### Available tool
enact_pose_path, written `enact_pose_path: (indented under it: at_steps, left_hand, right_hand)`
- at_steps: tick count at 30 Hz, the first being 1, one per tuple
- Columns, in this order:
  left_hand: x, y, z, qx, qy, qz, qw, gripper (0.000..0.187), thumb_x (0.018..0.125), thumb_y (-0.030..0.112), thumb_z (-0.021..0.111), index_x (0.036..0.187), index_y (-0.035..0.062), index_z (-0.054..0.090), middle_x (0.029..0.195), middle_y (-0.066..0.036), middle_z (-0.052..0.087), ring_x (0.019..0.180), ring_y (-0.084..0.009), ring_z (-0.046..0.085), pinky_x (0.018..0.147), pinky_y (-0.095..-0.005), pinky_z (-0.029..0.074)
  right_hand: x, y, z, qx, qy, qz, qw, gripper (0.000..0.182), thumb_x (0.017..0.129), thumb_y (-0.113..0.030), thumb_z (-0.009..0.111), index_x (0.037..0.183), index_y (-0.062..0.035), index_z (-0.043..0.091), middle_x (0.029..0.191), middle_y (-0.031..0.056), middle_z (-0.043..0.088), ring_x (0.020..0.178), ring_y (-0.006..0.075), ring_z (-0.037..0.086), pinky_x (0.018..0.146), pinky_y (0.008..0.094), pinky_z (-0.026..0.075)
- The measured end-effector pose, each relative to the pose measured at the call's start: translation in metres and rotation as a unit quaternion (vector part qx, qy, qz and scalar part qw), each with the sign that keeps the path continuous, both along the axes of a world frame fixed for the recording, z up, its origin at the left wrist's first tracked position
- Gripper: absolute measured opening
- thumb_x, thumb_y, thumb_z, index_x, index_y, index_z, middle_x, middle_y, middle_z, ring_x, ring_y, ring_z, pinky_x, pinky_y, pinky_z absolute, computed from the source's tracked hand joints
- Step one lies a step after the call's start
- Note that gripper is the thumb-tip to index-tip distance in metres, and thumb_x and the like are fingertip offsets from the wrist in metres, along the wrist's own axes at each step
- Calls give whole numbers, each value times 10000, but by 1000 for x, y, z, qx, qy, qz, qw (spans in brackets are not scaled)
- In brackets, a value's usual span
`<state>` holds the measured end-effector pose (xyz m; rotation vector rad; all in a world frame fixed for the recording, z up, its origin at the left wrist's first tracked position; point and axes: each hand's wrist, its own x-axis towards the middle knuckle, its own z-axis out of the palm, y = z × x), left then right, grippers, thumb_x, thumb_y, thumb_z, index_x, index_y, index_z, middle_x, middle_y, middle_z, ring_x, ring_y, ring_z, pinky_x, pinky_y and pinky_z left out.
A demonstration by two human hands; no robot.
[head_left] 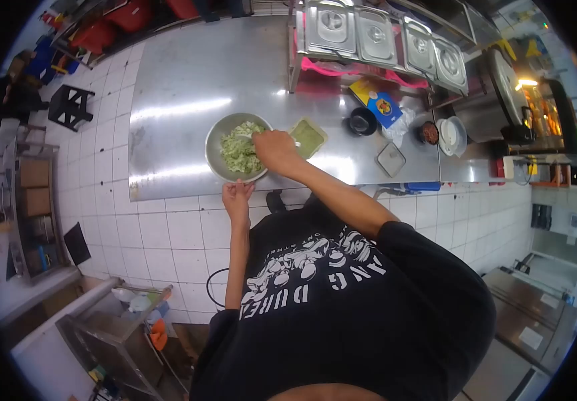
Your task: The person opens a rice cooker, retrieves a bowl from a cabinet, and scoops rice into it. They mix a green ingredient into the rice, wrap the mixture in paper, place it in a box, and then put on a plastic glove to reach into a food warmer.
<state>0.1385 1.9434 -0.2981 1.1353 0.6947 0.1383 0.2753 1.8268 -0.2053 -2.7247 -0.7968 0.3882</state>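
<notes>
Green mixture (238, 157), lumpy, in metal bowl (213, 144)

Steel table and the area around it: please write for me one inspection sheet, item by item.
Surface: steel table, shiny, with light glare.
Things in use: metal bowl with green mixture; tray beside it, green inside.
Clutter: black bowl, blue-and-yellow packet, plastic bag, square container.
Grip: right hand closed on pale utensil, over the metal bowl; left hand at its near rim, hold unclear.
Cables: thin black loop near left forearm; cannot tell if cable.
Surroundings: lidded pans on rack; black stool on tiled floor.
</notes>
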Motion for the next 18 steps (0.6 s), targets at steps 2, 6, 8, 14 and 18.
enact_pose_path:
  at_steps: [2,6,8,14,18]
  left_hand:
    - [3,-3,-1,3,-3,-1,1000,164,996,154,521,989,24,422,1024,-194,614,964,-267,661,827,-337,581]
    - [5,-2,1,-1,7,56,998,190,1004,154,505,1025,11,381,996,-162,565,908,-262,655,824,-362,584]
    - [9,-11,3,7,-1,51,999,199,1007,164,500,1035,12,375,1015,-166,558,910,-267,654,829,-364,584]
    - [16,-29,3,25,25,116,993,265,1003,185,498,1108,1,340,1107,-202,513,975,-312,638,849,-379,585]
    - [27,-42,-1,51,27,147,987,307,997,187,499,1137,-23,325,1132,-216,502,1015,-339,620,879,-391,578]
  right_hand:
    - [-1,6,-11,0,-26,13,1000,156,794,-146,605,796,-35,714,781,171,701,789,309,709,685,426,551]
    - [16,-11,6,34,-21,4,999,137,781,-129,620,799,-44,725,806,169,709,802,289,711,685,398,551]
    - [24,-10,-19,4,-3,21,1000,155,793,-138,606,822,-44,725,843,170,710,815,301,708,691,407,553]
    - [43,-13,-5,-25,72,81,994,219,791,-159,628,948,-39,722,987,185,698,935,288,687,742,430,543]
    - [50,-35,3,220,-38,54,973,381,796,-162,646,1160,-53,620,1121,206,602,1135,283,557,925,424,476]
